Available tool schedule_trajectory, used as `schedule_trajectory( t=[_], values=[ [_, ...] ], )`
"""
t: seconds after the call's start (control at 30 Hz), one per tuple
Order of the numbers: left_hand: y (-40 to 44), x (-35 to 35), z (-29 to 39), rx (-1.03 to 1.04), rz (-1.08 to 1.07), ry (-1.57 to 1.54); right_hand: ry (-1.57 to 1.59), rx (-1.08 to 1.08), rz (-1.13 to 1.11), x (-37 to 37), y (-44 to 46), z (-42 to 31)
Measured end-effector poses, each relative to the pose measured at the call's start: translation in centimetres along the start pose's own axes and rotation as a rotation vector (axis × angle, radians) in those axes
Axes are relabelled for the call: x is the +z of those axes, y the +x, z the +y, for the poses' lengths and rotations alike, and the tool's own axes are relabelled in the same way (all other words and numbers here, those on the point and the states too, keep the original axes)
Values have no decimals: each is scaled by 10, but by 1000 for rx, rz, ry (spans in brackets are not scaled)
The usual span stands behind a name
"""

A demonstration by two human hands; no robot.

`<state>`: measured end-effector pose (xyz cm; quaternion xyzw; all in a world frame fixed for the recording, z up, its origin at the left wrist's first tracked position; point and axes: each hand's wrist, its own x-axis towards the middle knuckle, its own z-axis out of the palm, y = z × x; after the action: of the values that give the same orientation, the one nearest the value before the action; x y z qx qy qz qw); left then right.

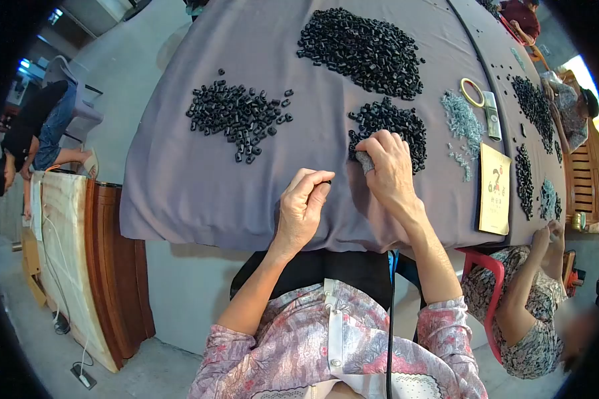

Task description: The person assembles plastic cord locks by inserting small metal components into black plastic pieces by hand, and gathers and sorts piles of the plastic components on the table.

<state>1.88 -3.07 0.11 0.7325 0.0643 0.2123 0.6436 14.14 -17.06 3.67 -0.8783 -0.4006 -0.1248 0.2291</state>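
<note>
My left hand [302,207] is closed in a pinch above the cloth near the table's front edge. A small black piece [327,181] shows at its fingertips. My right hand [391,166] reaches over the near edge of a pile of small black pieces [396,123], fingers curled. A greyish lump [365,161] shows between its thumb and fingers; its kind is not clear. Left of my hands lies a looser heap of black pieces [236,116]. A larger heap of black pieces [363,50] spreads farther back. Small translucent pieces [462,120] lie scattered to the right.
A grey cloth [173,179] covers the table. At right lie a yellow booklet [493,189], a gold-coloured ring [472,92] and a folded banknote-like paper [492,116]. A co-worker [532,306] sits at right by more black heaps. Another person [36,133] sits at far left.
</note>
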Motion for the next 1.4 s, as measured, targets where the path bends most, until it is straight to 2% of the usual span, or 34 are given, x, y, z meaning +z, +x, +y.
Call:
schedule_trajectory(
  t=[0.1,0.2,0.33,0.47,0.7,0.9,1.03,1.13,1.4],
  values=[
    [0,0,0,-10,-3,5,-88,-36,-55,5,8,6],
    [1,-1,1,-28,7,-11,-32,-51,-148,3,14,1],
    [0,-2,2,-53,12,-50,25,-31,-13,2,18,2],
    [1,-2,0,-39,16,-52,-18,-13,-111,-17,2,5],
    [-1,-1,-5,11,17,-41,25,77,-79,-19,-7,5],
    [-1,-1,-7,-21,25,-77,-51,-47,-123,-6,6,-4],
    [0,-2,-5,-27,10,-58,63,-64,-144,-2,10,-6],
    [0,-2,-7,-18,8,-57,43,6,17,0,7,6],
    [0,-2,-6,-21,8,-75,-45,-141,-144,-9,9,0]
  ],
)
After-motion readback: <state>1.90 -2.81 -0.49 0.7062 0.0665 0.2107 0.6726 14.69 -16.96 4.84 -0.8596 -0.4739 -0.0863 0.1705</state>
